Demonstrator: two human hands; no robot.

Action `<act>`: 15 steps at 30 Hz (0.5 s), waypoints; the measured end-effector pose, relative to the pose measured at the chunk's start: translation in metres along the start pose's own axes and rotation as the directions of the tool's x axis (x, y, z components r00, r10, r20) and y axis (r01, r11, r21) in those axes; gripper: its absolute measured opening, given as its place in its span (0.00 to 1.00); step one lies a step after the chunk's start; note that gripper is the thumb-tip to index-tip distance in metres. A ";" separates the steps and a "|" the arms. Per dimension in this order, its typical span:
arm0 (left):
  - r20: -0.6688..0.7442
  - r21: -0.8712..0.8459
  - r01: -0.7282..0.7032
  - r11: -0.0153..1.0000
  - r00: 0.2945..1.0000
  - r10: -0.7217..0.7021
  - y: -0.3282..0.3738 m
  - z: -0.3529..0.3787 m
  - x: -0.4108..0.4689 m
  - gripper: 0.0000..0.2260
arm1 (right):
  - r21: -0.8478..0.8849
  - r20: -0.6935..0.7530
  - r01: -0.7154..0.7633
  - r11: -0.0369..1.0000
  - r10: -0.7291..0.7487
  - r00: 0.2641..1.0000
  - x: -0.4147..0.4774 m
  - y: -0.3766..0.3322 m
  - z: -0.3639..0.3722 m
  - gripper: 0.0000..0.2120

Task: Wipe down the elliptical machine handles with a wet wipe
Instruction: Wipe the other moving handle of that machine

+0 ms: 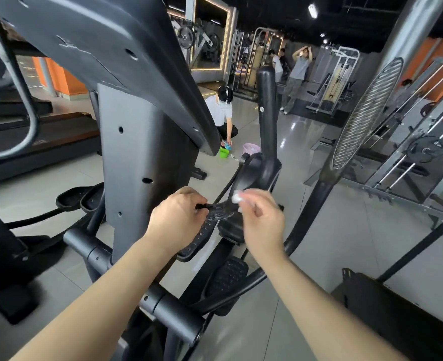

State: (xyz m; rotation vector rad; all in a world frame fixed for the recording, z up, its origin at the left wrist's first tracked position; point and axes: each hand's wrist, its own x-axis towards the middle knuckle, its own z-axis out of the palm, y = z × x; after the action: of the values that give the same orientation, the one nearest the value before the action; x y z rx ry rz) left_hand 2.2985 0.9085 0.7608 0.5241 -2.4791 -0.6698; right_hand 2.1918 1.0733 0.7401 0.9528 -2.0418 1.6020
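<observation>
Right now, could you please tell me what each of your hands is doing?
Left hand: grips the crinkled clear plastic wrapper.
Right hand: pinches the small white wet wipe at the wrapper's end.

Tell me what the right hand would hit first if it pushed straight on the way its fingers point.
Likely the black rounded plastic pivot housing of the elliptical, just beyond the right hand pinching the small white wet wipe; depth is unclear.
</observation>
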 end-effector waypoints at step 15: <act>-0.120 0.012 0.029 1.000 0.992 -0.028 -0.018 0.004 -0.029 0.14 | 0.375 0.141 -0.268 0.887 0.231 0.963 -0.054 -0.027 0.024 0.08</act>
State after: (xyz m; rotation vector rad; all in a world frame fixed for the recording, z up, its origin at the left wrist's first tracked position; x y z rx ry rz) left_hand 2.3230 0.9097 0.7372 0.5884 -2.3697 -0.6147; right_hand 2.2520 1.0617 0.7167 0.9339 -2.0088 2.2058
